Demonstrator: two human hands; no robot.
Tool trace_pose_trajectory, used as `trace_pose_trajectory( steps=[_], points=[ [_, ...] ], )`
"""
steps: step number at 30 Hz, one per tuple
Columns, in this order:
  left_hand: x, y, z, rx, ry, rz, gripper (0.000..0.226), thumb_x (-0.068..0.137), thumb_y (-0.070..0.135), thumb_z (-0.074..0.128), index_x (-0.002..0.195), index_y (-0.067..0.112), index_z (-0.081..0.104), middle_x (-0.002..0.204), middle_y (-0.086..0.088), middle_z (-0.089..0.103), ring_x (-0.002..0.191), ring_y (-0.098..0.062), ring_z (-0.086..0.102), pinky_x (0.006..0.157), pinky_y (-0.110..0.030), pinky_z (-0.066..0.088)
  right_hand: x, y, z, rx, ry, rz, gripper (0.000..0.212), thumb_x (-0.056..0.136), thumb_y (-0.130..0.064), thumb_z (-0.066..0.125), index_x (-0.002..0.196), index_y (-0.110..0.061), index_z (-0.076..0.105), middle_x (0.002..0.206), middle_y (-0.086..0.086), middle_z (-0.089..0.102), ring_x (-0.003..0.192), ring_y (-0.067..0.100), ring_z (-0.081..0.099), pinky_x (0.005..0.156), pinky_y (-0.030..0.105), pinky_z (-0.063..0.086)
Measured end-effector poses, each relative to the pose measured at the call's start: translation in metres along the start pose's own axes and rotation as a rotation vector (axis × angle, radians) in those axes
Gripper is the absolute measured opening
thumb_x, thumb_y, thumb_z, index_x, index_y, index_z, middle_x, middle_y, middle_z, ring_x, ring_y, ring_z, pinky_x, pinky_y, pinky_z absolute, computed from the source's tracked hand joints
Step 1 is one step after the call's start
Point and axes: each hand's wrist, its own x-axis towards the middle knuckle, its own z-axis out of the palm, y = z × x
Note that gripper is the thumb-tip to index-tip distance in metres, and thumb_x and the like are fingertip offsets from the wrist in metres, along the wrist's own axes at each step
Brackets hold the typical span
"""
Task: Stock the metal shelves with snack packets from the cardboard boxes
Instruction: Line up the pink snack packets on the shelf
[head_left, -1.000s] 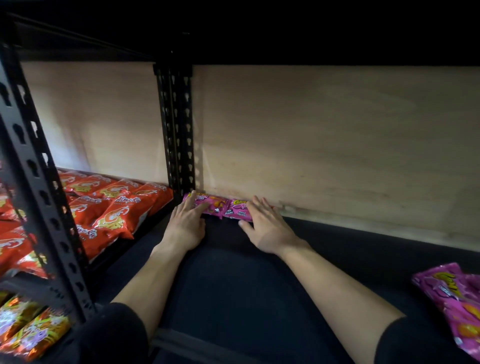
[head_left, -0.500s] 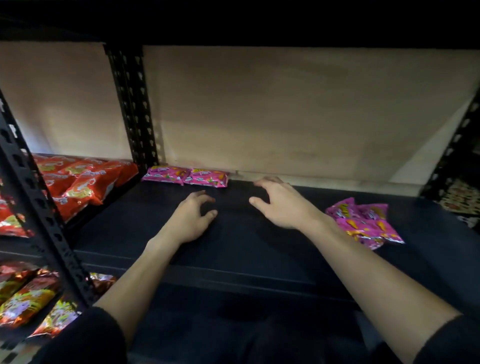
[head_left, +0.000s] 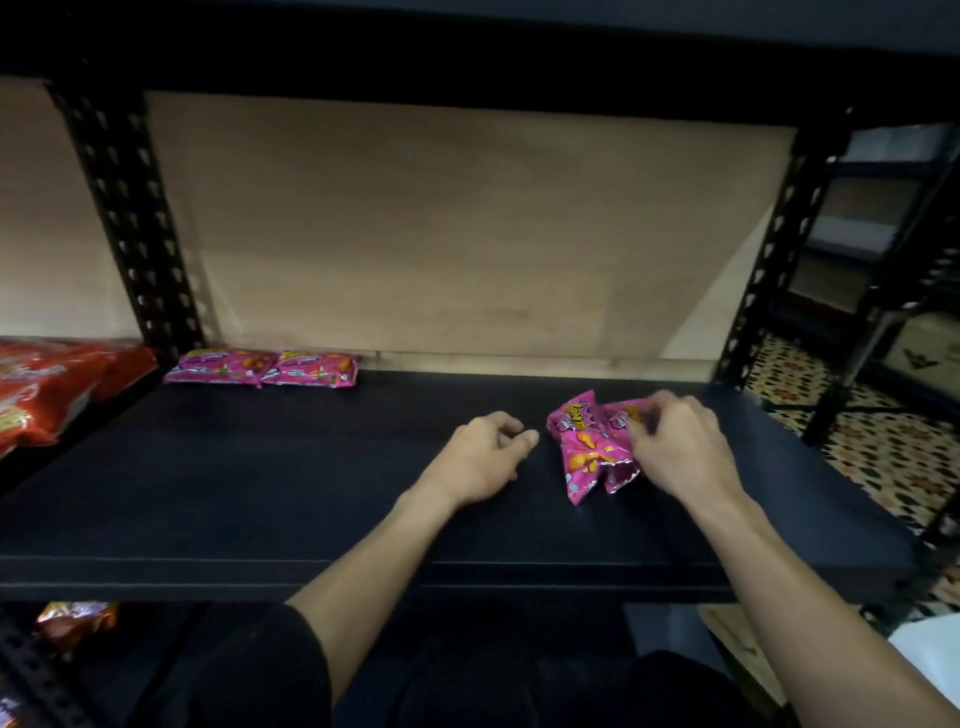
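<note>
1. Right of the shelf's (head_left: 260, 493) middle, head view: right hand (head_left: 675, 447) grips the crumpled pink packets (head_left: 592, 447). Looks like 2, bunched tog. Fingers are curled over their right side, and the pkts' lower ends touch the shelf board.
2. Left hand (head_left: 483, 457) sits just beside that bunch on its left, not touching it. Fingers are loosely curled and hold nothing; the hand rests low on the board.
3. Back left corner of the shelf: 2 flat pink packets (head_left: 260, 368) lie side by side, edges touching, close against the wooden back panel (head_left: 441, 234) and next to the black slotted upright (head_left: 130, 223).
4. Beyond that upright, on the neighbouring bay at left: red packets (head_left: 47, 384) piled up; print too blurred to read.
5. Under the shelf's front left edge: an orange-red packet (head_left: 75, 621) on a lower level, partly hidden.
6. Past the shelf's right edge: patterned floor (head_left: 857, 431) and another dark rack (head_left: 883, 218), details unclear.
</note>
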Motion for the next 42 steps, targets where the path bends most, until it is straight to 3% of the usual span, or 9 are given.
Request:
trace_pose_trajectory(
  steps=[4,10,15,20,25,29,35,38,42],
  points=[
    [0.016,0.014,0.023,-0.089,0.036,-0.059,0.043,0.097,0.047,0.052,0.123,0.013,0.058,0.092,0.004,0.073,0.072,-0.009,0.068,0.073,-0.026,0.052,0.007,0.017,0.013,0.066,-0.129,0.143,0.048,0.097,-0.041,0.056,0.134,-0.011,0.052,0.128,0.017,0.059,0.121,0.037,0.054,0.098,0.045,0.048],
    [0.036,0.01,0.031,-0.212,0.103,-0.167,0.069,0.088,0.056,0.062,0.135,0.01,0.043,0.104,-0.007,0.072,0.099,-0.019,0.067,0.096,-0.036,0.05,0.006,0.009,0.024,0.251,-0.165,0.063,0.038,0.099,-0.039,0.055,0.129,-0.016,0.058,0.105,0.006,0.069,0.11,0.03,0.061,0.089,0.036,0.048],
    [0.026,0.0,0.013,-0.503,0.185,-0.177,0.066,0.089,0.029,0.072,0.139,0.009,0.033,0.096,-0.001,0.067,0.083,-0.008,0.065,0.079,-0.026,0.052,0.003,-0.009,0.04,0.372,-0.204,-0.02,0.037,0.098,-0.037,0.058,0.131,-0.018,0.059,0.098,-0.002,0.065,0.097,0.02,0.062,0.079,0.028,0.041],
    [0.006,-0.028,-0.039,-0.757,0.242,-0.243,0.074,0.085,0.009,0.074,0.143,0.01,0.028,0.108,-0.013,0.069,0.077,-0.016,0.07,0.073,-0.035,0.057,0.005,-0.037,0.057,0.453,-0.247,-0.078,0.038,0.096,-0.035,0.061,0.131,-0.022,0.06,0.094,-0.005,0.067,0.095,0.016,0.063,0.082,0.031,0.046],
    [-0.021,-0.059,-0.105,-0.855,0.271,-0.292,0.05,0.084,0.002,0.071,0.13,0.0,0.051,0.085,-0.01,0.073,0.063,-0.015,0.07,0.055,-0.029,0.055,0.007,-0.072,0.079,0.459,-0.315,-0.168,0.036,0.097,-0.036,0.06,0.13,-0.021,0.061,0.088,-0.015,0.061,0.088,0.009,0.06,0.077,0.028,0.042],
    [-0.042,-0.089,-0.151,-0.849,0.311,-0.279,0.039,0.083,0.007,0.074,0.119,0.002,0.06,0.088,-0.011,0.071,0.066,-0.016,0.067,0.067,-0.032,0.059,0.009,-0.108,0.098,0.477,-0.351,-0.21,0.032,0.096,-0.036,0.06,0.125,-0.022,0.064,0.089,-0.012,0.061,0.094,0.013,0.061,0.077,0.027,0.04],
    [-0.056,-0.129,-0.2,-0.893,0.523,-0.255,0.014,0.083,0.009,0.074,0.089,0.014,0.062,0.065,0.002,0.071,0.048,-0.004,0.062,0.077,-0.028,0.052,0.007,-0.153,0.126,0.533,-0.38,-0.27,0.028,0.096,-0.037,0.059,0.119,-0.021,0.066,0.09,-0.01,0.063,0.092,0.013,0.062,0.076,0.027,0.04],
    [-0.057,-0.148,-0.224,-0.849,0.67,-0.226,0.048,0.067,0.023,0.085,0.109,0.011,0.064,0.091,-0.004,0.076,0.068,-0.009,0.071,0.067,-0.025,0.056,0.005,-0.164,0.137,0.55,-0.365,-0.293,0.026,0.097,-0.038,0.058,0.116,-0.022,0.066,0.097,-0.007,0.065,0.096,0.015,0.062,0.077,0.027,0.04],
    [-0.043,-0.168,-0.248,-0.789,0.84,-0.241,0.087,0.064,0.022,0.09,0.133,0.017,0.038,0.113,-0.007,0.067,0.083,-0.021,0.074,0.063,-0.031,0.059,0.011,-0.165,0.148,0.563,-0.356,-0.285,0.022,0.096,-0.043,0.058,0.111,-0.029,0.065,0.097,-0.008,0.066,0.1,0.016,0.06,0.08,0.03,0.043]
  ],
)
